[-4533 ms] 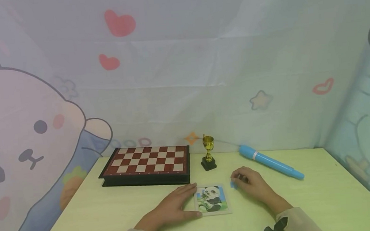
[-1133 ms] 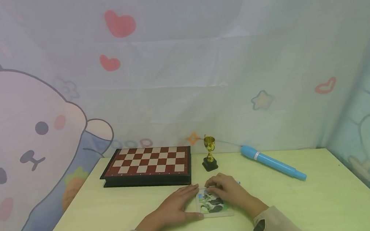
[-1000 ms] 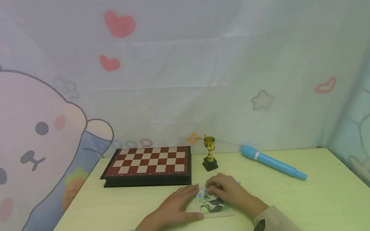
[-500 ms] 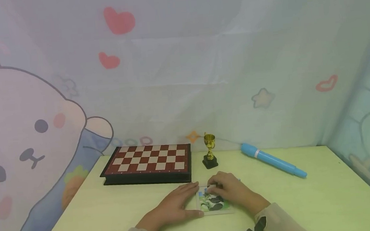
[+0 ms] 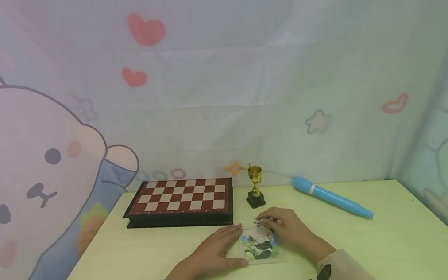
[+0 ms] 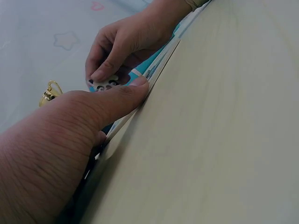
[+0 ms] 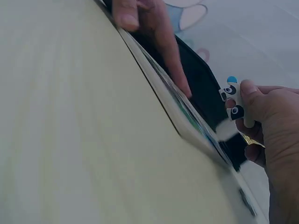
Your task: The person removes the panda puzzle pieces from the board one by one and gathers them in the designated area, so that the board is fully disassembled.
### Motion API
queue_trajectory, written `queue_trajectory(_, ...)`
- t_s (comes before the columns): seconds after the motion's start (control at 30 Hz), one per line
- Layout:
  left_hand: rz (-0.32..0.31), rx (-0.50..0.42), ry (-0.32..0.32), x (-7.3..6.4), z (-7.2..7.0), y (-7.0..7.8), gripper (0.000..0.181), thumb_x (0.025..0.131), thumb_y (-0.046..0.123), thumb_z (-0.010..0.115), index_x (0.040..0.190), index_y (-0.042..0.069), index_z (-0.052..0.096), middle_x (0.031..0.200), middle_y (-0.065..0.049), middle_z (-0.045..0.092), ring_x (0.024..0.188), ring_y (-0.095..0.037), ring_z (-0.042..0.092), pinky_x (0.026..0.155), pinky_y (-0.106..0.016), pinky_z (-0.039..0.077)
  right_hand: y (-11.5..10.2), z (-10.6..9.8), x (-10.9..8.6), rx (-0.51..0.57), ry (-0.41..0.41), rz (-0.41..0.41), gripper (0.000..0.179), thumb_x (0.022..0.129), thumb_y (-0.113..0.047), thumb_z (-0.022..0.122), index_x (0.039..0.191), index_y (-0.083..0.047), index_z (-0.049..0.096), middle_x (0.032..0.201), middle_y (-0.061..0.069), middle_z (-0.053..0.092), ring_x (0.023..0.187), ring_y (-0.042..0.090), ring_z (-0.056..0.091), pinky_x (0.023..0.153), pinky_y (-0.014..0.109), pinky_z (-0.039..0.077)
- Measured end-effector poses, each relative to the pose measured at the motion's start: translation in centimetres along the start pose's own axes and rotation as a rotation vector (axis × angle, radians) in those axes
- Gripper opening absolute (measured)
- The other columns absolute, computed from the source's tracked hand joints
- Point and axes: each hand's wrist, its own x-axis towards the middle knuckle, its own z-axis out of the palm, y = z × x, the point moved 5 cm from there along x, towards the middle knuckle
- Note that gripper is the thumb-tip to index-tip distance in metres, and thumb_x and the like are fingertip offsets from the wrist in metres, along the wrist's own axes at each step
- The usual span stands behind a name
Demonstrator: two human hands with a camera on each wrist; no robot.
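Note:
A panda jigsaw puzzle (image 5: 260, 249) lies in its pale frame in the head view, its upper part bare where the panda's head was. My left hand (image 5: 214, 252) rests along the frame's left side, fingers straight at the upper corner and thumb (image 6: 138, 82) at the lower one. Just over the top right of the frame, my right hand (image 5: 291, 228) pinches a puzzle piece (image 7: 237, 112) between thumb and fingertips. Both panda eyes and a bit of blue show on this piece, which is clear of the frame in the right wrist view.
Behind the left hand stands a black-sided chessboard box (image 5: 181, 201) with a red and white top. A small gold trophy (image 5: 255, 186) is right beside it. Farther right lies a large blue pen (image 5: 333, 197). A cartoon-printed cloth (image 5: 219, 91) hangs at the table's back edge.
My right hand, earlier beside the puzzle at a small blue piece, moved left over the panda's head, then drew back up and right with the eye piece in its pinch. My left hand stayed put.

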Motion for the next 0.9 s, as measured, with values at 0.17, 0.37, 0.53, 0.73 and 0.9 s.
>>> queue_trajectory(0.17, -0.003, 0.001, -0.007, -0.1, 0.3, 0.2, 0.089, 0.086, 0.075, 0.056, 0.156, 0.023, 0.040, 0.163, 0.009, 0.030, 0.150, -0.026, 0.028, 0.119, -0.056, 0.026, 2.7, -2.7, -2.0, 0.006, 0.066, 0.120, 0.014, 0.098, -0.026, 0.067, 0.109, -0.024, 0.076, 0.102, -0.017, 0.071, 0.088, 0.004, 0.067, 0.074, 0.027, 0.059)
queue_trajectory(0.37, -0.013, 0.005, -0.003, -0.1, 0.1, 0.1, 0.090, 0.085, 0.077, 0.055, 0.156, 0.025, 0.039, 0.164, 0.011, 0.028, 0.151, -0.025, 0.026, 0.120, -0.055, 0.024, 5.0, -5.8, -3.8, -0.032, 0.075, 0.251, 0.016, 0.097, -0.032, 0.068, 0.108, -0.023, 0.075, 0.099, -0.015, 0.072, 0.083, 0.005, 0.066, 0.071, 0.027, 0.057)
queue_trajectory(0.53, -0.014, -0.008, 0.012, 0.0, -0.2, 0.1, 0.089, 0.085, 0.077, 0.057, 0.156, 0.025, 0.040, 0.163, 0.012, 0.028, 0.151, -0.024, 0.026, 0.120, -0.055, 0.024, 5.9, -6.9, -4.3, -0.050, 0.016, 0.250, 0.014, 0.097, -0.029, 0.068, 0.107, -0.021, 0.075, 0.097, -0.015, 0.072, 0.083, 0.005, 0.066, 0.073, 0.026, 0.056)
queue_trajectory(0.73, -0.017, -0.002, 0.002, 0.1, 0.2, -0.1, 0.089, 0.085, 0.077, 0.056, 0.156, 0.026, 0.039, 0.163, 0.014, 0.027, 0.151, -0.023, 0.026, 0.119, -0.055, 0.025, 7.0, -7.6, -5.0, -0.051, -0.025, 0.299, 0.014, 0.097, -0.029, 0.069, 0.106, -0.021, 0.076, 0.101, -0.012, 0.072, 0.089, 0.005, 0.065, 0.077, 0.026, 0.056)
queue_trajectory(0.9, -0.019, 0.014, -0.003, 0.1, 0.3, -0.3, 0.090, 0.085, 0.078, 0.054, 0.156, 0.027, 0.039, 0.163, 0.014, 0.027, 0.151, -0.023, 0.026, 0.119, -0.055, 0.025, 7.3, -7.6, -5.2, -0.030, -0.036, 0.292, 0.013, 0.097, -0.027, 0.069, 0.106, -0.021, 0.076, 0.102, -0.010, 0.072, 0.091, 0.006, 0.065, 0.078, 0.026, 0.056)
